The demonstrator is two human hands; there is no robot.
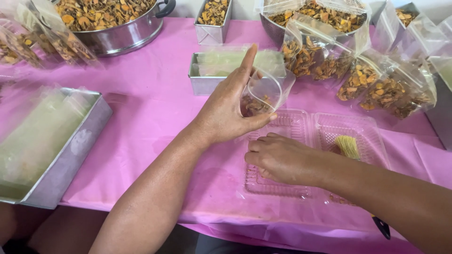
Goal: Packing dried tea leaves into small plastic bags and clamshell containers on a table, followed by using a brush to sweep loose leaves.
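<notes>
1. L hand up over the table, holding a small clear bag open: thumb underneath, fingers round the back, index pointing up. Bag's got a few dried orange-brown pieces at the bottom.
2. R hand flat-ish, palm down, inside the clear hinged plastic tray. Fingers curled under; can't tell if it's gripping anything.
3. Bag sits just above the tray's far edge, right over the R hand.
4. Small brush w/ yellow bristles lies in the tray's right half, near the R forearm.
5. Filled bags of the same dried pieces lean in a row at right.
6. Behind: steel pot and colander, both full of dried pieces; small metal tin between them.
7. Metal tin w/ empty clear bags just behind L hand; bigger tin of the same at left.
8. All on a pink tablecloth.
</notes>
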